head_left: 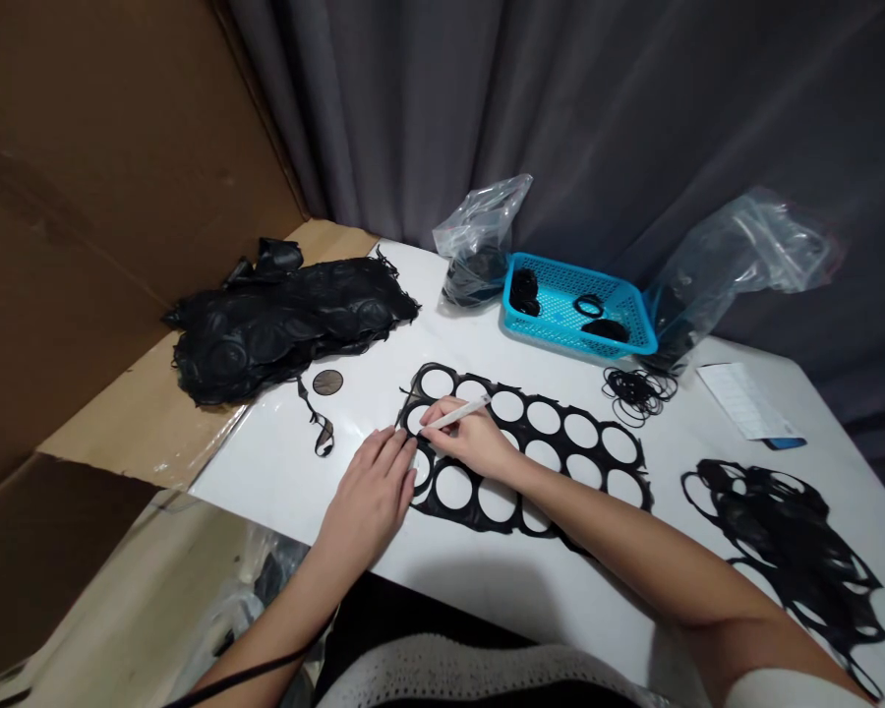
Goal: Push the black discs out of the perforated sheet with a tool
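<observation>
A black rubber sheet [560,444] punched with several round holes lies flat on the white table [501,580]. My left hand [373,492] rests flat on the table, fingers stretched out, fingertips touching the sheet's left edge. My right hand [472,438] lies over the sheet's left part and is closed around a thin white pen-like tool [458,414], whose tip points left near the sheet's left edge.
A heap of black rubber sheets [280,320] sits at the left on cardboard. A blue basket [571,307] with black rings stands at the back between two plastic bags [479,241] [730,265]. Loose thin rings [638,390], a black disc [327,382], a paper slip [744,400] and tangled rubber scrap [789,541] lie around.
</observation>
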Available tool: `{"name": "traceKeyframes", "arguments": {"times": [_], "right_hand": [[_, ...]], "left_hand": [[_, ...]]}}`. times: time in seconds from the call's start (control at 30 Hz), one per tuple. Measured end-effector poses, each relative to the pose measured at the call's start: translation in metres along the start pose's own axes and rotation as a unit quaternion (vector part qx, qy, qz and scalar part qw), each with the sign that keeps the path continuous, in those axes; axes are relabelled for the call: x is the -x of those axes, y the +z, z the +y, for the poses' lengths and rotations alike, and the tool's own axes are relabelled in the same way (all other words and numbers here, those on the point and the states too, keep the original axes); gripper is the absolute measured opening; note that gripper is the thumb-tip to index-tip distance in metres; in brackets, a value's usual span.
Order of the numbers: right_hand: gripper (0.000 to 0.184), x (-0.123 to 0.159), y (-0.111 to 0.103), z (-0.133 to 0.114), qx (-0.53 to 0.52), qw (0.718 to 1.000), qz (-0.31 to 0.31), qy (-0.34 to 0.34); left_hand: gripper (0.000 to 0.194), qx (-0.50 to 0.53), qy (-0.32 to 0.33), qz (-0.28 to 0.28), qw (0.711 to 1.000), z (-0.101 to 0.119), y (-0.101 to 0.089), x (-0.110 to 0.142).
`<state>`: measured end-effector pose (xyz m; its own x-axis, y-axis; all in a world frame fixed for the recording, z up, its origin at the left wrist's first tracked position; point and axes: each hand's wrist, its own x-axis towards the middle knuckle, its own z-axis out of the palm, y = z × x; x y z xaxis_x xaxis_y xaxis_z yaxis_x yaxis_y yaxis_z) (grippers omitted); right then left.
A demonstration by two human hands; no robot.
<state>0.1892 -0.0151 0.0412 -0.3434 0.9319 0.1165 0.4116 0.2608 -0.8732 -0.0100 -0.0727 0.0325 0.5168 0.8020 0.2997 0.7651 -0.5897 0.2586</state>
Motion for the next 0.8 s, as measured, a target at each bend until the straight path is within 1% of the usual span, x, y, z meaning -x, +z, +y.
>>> {"name": "traceKeyframes", "arguments": {"times": [0.07,0.13,0.17,0.23,0.27,0.3,0.33,0.37,0.43,0.5,0.57,0.6,0.67,0.73,0.8], "right_hand": [[0.016,0.004,0.002,-0.002,0.024,0.999,-0.003,-0.03],[0.012,0.008,0.005,-0.004,0.09,0.992,-0.023,-0.09],[0.011,0.01,0.007,-0.004,0.14,0.981,-0.041,-0.127],[0.012,0.008,0.007,-0.003,0.247,0.947,-0.076,-0.192],[0.014,0.004,0.005,-0.002,0.29,0.93,-0.084,-0.208],[0.015,-0.002,0.001,0.001,0.321,0.921,-0.076,-0.205],[0.016,-0.011,-0.007,0.005,0.341,0.92,-0.05,-0.185],[0.017,-0.02,-0.016,0.009,0.35,0.924,-0.01,-0.151],[0.017,-0.037,-0.041,0.018,0.341,0.933,0.096,-0.066],[0.016,-0.047,-0.065,0.025,0.298,0.936,0.185,-0.012],[0.015,-0.044,-0.082,0.028,0.235,0.945,0.226,0.007],[0.015,-0.039,-0.086,0.028,0.201,0.953,0.224,0.015],[0.017,-0.022,-0.086,0.025,0.13,0.974,0.183,0.04],[0.018,-0.003,-0.079,0.019,0.054,0.988,0.126,0.075],[0.018,0.013,-0.07,0.013,-0.03,0.989,0.095,0.109]], "left_hand": [[0.037,0.005,-0.004,-0.002,1.0,0.001,0.0,0.0],[0.037,0.007,-0.005,-0.004,1.0,0.001,0.0,0.0],[0.038,0.008,-0.004,-0.004,1.0,0.001,0.0,0.0],[0.038,0.012,-0.004,-0.002,1.0,0.0,0.001,0.0],[0.037,0.013,-0.002,0.0,1.0,0.0,0.002,-0.001],[0.037,0.012,0.0,0.002,1.0,0.0,0.002,-0.001],[0.036,0.011,0.002,0.002,1.0,0.0,0.001,-0.002],[0.035,0.008,0.005,0.001,1.0,0.0,0.001,-0.002],[0.033,0.0,0.011,0.0,1.0,0.0,-0.001,-0.003],[0.033,-0.006,0.014,0.001,1.0,0.0,-0.002,-0.003],[0.032,-0.008,0.015,0.004,1.0,-0.001,-0.003,-0.003],[0.032,-0.009,0.012,0.007,1.0,-0.001,-0.003,-0.003],[0.031,-0.012,0.004,0.02,1.0,-0.002,-0.004,-0.003],[0.031,-0.01,0.002,0.041,0.999,-0.002,-0.006,-0.003],[0.028,0.0,0.016,0.058,0.998,-0.001,-0.011,-0.003]]}}
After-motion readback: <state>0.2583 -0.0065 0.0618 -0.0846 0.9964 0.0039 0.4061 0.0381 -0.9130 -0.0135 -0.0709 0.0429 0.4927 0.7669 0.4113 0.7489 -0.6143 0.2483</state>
